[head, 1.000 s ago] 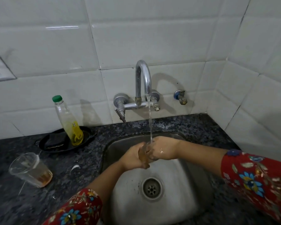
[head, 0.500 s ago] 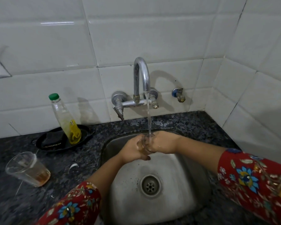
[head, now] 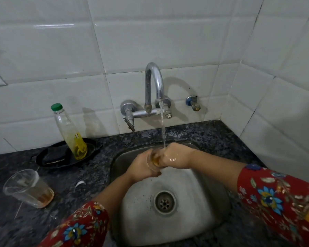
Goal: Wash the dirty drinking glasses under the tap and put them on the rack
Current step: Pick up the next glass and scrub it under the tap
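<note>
Surroundings, placed from the steel sink (head: 194,202): it is set into a dark speckled stone worktop (head: 194,134), with its round drain (head: 164,203) near the basin's centre. A chrome swan-neck tap (head: 153,82) is mounted on the white tiled wall behind the sink and is running. The water stream (head: 162,131) falls straight down to the hands. A small wall valve (head: 193,103) sits behind the sink, to the right of the tap.

Left of the sink: a black oval dish (head: 43,164) carries a dark scrub pad (head: 52,157) and a clear bottle (head: 70,132) with a green cap, holding yellow liquid low down. Further left of the sink, nearer the camera, a second glass (head: 28,188) stands on the worktop, leaning in this wide view, with amber dregs at its base. A small white scrap (head: 79,183) lies between it and the sink.

Writing: the bottle has a yellow label; the print is too small to read.

Hands: the drinking glass (head: 155,158) is held over the sink's back half, directly under the stream, with brownish residue inside. The left hand (head: 143,168) grips it from the left, fingers wrapped round the wall. The right hand (head: 177,155) presses against its right side, wet, with the back of the hand to the camera (its fingers are hidden, so I cannot tell whether they are apart or together). Both forearms cross the sink's near rim. The sleeves are red and floral.
</note>
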Demonstrator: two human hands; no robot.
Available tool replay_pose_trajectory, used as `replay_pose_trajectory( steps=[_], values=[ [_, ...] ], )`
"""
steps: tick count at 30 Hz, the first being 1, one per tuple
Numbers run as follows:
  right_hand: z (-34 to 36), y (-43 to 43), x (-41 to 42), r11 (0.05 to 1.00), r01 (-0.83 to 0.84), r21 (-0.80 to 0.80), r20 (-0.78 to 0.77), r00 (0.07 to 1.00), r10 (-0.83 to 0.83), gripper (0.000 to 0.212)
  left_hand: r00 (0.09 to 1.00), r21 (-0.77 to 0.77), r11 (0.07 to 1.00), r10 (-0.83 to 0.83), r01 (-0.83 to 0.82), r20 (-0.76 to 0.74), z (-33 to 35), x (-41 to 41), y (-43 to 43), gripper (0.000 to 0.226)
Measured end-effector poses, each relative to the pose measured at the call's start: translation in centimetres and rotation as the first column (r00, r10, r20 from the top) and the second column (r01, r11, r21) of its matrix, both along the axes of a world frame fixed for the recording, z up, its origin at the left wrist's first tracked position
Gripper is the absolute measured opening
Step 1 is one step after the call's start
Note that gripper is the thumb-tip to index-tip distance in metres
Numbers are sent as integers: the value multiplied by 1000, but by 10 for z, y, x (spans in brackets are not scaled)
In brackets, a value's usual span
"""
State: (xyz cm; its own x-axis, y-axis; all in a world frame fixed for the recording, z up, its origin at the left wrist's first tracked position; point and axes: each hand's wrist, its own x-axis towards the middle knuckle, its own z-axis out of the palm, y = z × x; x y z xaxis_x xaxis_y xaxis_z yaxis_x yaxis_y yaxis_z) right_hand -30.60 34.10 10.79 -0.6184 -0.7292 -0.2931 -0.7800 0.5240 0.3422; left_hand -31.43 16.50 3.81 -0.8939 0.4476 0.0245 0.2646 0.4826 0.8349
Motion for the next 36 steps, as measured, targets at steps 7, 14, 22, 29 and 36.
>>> replay_pose_trajectory(
  steps=[7, 14, 22, 29, 36],
  values=[
    [-25, -17, 16, 807, 538, -243, 533, 769, -352, 37, 978, -173, 963, 197, -205, -63, 1, 18, 18, 46],
    [-28, 3, 9, 981, 174, -87, 61, 984, -169, 24, 991, -107, 990, 102, -92, 88, -8, 11, 20, 48],
    [-20, 14, 7, 992, 118, -50, 73, 991, -115, 25, 978, -32, 991, 130, -127, 160, -6, 20, 25, 59],
    [-38, 13, 2, 971, 144, -189, 205, 973, -105, 28, 943, -45, 945, 327, -324, 63, -11, 30, 32, 54],
    [-39, 7, 7, 971, 152, -182, 227, 968, -108, 30, 926, -85, 924, 376, -372, 28, -4, 32, 34, 43]
  ],
)
